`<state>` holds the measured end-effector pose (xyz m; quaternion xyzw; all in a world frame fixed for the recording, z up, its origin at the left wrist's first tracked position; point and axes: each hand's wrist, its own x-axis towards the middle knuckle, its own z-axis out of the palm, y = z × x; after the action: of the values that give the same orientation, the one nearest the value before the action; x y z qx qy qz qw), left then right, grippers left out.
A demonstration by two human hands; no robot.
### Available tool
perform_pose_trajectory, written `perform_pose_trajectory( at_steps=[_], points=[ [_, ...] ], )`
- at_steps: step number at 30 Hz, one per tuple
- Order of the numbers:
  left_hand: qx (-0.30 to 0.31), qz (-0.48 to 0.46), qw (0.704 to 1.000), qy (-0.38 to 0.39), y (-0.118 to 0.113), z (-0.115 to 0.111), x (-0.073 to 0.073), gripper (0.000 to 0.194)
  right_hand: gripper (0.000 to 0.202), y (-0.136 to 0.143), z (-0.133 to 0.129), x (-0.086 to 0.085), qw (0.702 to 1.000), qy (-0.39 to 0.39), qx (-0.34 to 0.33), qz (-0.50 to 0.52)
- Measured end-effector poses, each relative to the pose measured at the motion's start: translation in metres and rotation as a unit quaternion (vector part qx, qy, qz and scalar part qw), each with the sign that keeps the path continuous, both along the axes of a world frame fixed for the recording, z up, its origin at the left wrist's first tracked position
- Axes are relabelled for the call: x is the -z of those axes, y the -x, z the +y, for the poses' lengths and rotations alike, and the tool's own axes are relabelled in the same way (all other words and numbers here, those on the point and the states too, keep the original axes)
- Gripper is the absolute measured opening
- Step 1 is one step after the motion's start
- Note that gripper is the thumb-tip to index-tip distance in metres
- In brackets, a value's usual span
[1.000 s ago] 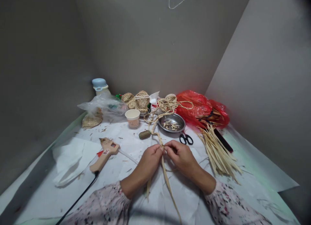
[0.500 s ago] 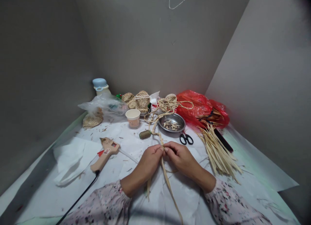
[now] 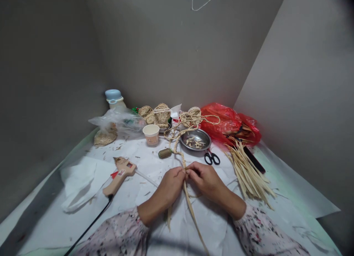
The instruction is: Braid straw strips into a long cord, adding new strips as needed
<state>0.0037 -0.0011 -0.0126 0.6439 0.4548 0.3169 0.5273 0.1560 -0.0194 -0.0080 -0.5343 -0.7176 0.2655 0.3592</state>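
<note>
Straw braid [image 3: 183, 160]: runs from loose loops at back centre down to near centre, its lower end between the hands. Surface [image 3: 49, 221]: white covering, fibre scraps scattered about. Red plastic bag [image 3: 221, 119] at back right, dry strips showing at its mouth. Clear plastic bag [image 3: 121, 119], crumpled, back left. Bundle of pale strips [image 3: 250, 175], fanned out in front of the red bag. Left hand [image 3: 173, 184] and right hand [image 3: 207, 179]: together, fingertips meeting, both pinched on the braid; loose strips [image 3: 190, 208] trail below toward the near edge. Glue gun [image 3: 118, 178] lies left of the hands, dark cord attached. Metal bowl [image 3: 205, 138] just right of the braid, holding scraps. Paper cup [image 3: 151, 138], upright, left of the braid. Scissors [image 3: 212, 159]: black handles, near the bowl. Small greenish cylinder [image 3: 165, 153] lies just left of the braid.
</note>
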Motion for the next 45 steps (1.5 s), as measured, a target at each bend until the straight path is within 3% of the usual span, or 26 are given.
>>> perform_pose_trajectory(
  at_steps=[7, 13, 19, 24, 38, 45],
  points=[
    [-0.011, 0.059, 0.998, -0.029, -0.002, 0.001, -0.002, 0.023, 0.012, 0.002, -0.002, 0.003, 0.999, -0.033, 0.026, -0.034],
    [-0.068, 0.131, 0.985, -0.089, 0.000, -0.003, -0.011, 0.017, 0.013, 0.001, -0.001, 0.004, 0.998, -0.032, 0.039, -0.038],
    [-0.101, 0.079, 0.987, -0.100, 0.000, -0.009, -0.015, 0.022, 0.012, 0.002, -0.002, 0.000, 0.997, -0.029, 0.059, -0.032],
    [-0.078, 0.064, 0.987, -0.128, -0.004, -0.018, -0.020, 0.017, 0.013, 0.004, -0.003, -0.006, 0.996, 0.000, 0.079, 0.028],
    [-0.005, 0.243, 0.931, -0.271, -0.002, -0.028, -0.017, 0.027, 0.017, 0.002, 0.003, 0.006, 0.975, 0.047, 0.107, 0.187],
    [0.020, 0.274, 0.913, -0.302, -0.002, -0.027, -0.013, 0.027, 0.017, 0.006, 0.003, 0.001, 0.934, 0.118, 0.089, 0.326]
  ],
)
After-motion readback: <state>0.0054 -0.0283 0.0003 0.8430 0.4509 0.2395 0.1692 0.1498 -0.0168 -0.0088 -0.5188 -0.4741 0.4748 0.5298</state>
